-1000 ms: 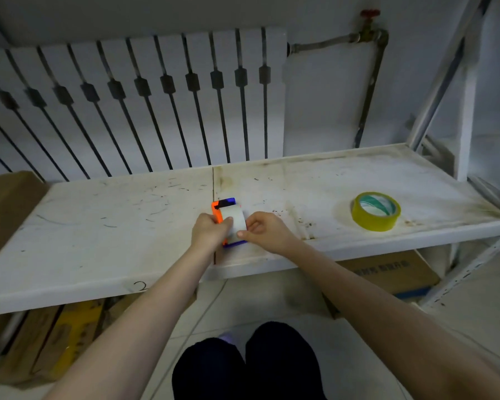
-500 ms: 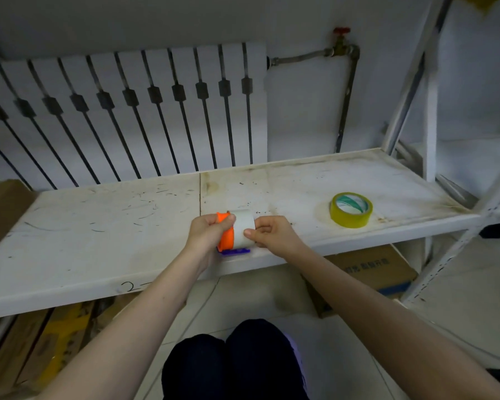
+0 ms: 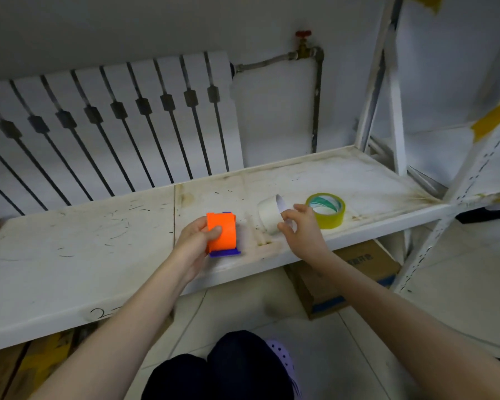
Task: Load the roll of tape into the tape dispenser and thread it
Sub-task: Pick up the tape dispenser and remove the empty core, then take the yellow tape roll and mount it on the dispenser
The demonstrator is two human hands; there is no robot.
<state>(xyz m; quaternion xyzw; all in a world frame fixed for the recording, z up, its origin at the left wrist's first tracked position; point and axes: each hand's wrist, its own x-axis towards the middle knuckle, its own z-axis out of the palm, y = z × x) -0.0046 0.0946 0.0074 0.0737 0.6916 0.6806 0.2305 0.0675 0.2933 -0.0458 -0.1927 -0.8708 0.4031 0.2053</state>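
My left hand [image 3: 195, 241] grips the orange tape dispenser [image 3: 221, 230], whose purple base [image 3: 225, 252] rests near the front edge of the white shelf [image 3: 98, 241]. To its right, my right hand [image 3: 299, 226] pinches the rim of a white roll [image 3: 267, 213], tilted low over the shelf and apart from the dispenser. A yellow tape roll [image 3: 326, 210] with a green-and-white core lies flat just right of that hand.
A white radiator [image 3: 113, 125] and a pipe with a red valve [image 3: 303, 34] stand behind the shelf. White rack uprights [image 3: 393, 96] rise at the right. Cardboard boxes [image 3: 358, 272] sit under the shelf. My knees [image 3: 223, 370] are below.
The white roll has come off the orange dispenser and moved right in my right hand, close to the yellow roll. My left hand still holds the dispenser. The view has shifted right.
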